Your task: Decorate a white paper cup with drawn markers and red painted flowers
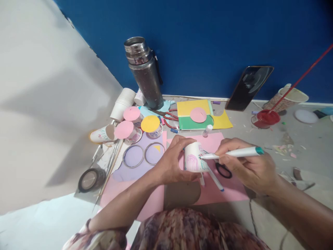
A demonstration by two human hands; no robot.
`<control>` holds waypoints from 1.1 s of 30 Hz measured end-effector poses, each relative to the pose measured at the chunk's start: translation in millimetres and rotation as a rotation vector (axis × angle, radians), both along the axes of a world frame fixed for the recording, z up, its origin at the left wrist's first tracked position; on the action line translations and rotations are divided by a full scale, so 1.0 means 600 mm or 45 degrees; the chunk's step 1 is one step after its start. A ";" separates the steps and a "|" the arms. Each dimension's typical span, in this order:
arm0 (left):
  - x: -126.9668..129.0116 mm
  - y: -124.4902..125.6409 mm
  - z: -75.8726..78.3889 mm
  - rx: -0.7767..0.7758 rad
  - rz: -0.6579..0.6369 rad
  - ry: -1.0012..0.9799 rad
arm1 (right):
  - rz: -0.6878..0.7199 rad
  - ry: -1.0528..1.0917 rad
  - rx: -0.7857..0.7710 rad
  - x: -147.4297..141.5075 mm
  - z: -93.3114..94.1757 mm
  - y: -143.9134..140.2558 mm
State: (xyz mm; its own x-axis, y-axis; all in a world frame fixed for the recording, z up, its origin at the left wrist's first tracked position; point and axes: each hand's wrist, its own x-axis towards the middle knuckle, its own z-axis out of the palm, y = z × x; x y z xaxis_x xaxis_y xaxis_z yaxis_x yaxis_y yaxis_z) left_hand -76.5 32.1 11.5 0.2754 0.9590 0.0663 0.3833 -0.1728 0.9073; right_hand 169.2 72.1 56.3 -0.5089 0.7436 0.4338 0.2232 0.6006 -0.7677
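A white paper cup (192, 156) with purple and green drawings is held on its side-facing wall by my left hand (173, 159), fingers wrapped round it. My right hand (247, 165) grips a white felt-tip pen (236, 153) with a green end, its tip at the drawn side of the cup. Below the cup lies another white pen (215, 178) with a blue end. Beside it are the black handles of scissors (223, 170), partly hidden by my right hand. Pink paper (234, 192) is spread under both hands.
Decorated cups with pink (124, 130) and yellow (150, 124) paper discs stand at left, near stacked white cups (123, 102). A steel flask (147, 76), a leaning phone (249, 88) and a red paint pot (265, 119) line the blue wall. Black tape (91, 180) lies at left.
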 end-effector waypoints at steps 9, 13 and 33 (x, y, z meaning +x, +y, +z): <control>-0.002 0.001 -0.002 0.001 -0.003 -0.038 | 0.043 0.016 -0.024 0.006 -0.007 0.001; -0.002 0.002 0.000 -0.009 0.003 -0.022 | -0.053 0.006 -0.066 0.009 -0.009 0.001; -0.004 0.000 -0.008 0.026 -0.049 -0.081 | -0.103 0.018 0.026 0.011 -0.006 0.002</control>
State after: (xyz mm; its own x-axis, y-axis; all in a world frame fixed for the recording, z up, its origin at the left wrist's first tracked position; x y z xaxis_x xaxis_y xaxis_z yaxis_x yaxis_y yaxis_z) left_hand -79.1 32.3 6.4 0.3064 0.9462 0.1043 0.3179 -0.2051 0.9257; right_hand 176.1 73.4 53.0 -0.4412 0.7731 0.4556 0.2612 0.5964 -0.7590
